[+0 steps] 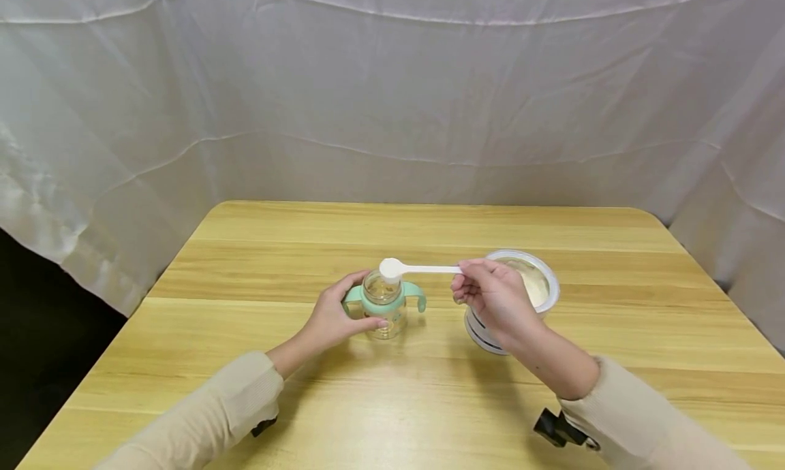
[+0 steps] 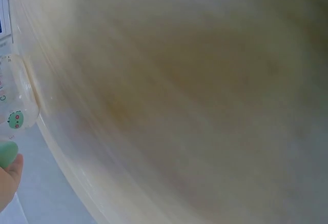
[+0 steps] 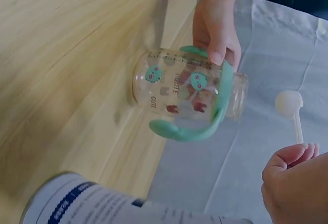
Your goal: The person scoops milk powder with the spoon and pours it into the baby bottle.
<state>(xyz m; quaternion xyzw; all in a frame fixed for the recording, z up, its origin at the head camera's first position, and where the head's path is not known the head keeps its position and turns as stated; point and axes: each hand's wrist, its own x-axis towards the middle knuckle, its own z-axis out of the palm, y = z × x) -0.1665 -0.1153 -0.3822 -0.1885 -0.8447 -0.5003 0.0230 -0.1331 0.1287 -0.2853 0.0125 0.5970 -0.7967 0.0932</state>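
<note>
A clear baby bottle with a mint-green collar and two handles stands uncapped on the table. My left hand grips its left side, thumb across the front; cartoon prints show on the bottle in the right wrist view. Between the fingertips of my right hand is the handle of a white scoop, its bowl heaped with pale powder. That bowl hangs above the bottle's mouth, apart from it. Under and behind the right hand stands an open can holding cream-coloured powder.
The wooden table has rounded far corners. A pale cloth curtain hangs behind it and at both sides. Printed text and a dark blue band mark the can in the right wrist view.
</note>
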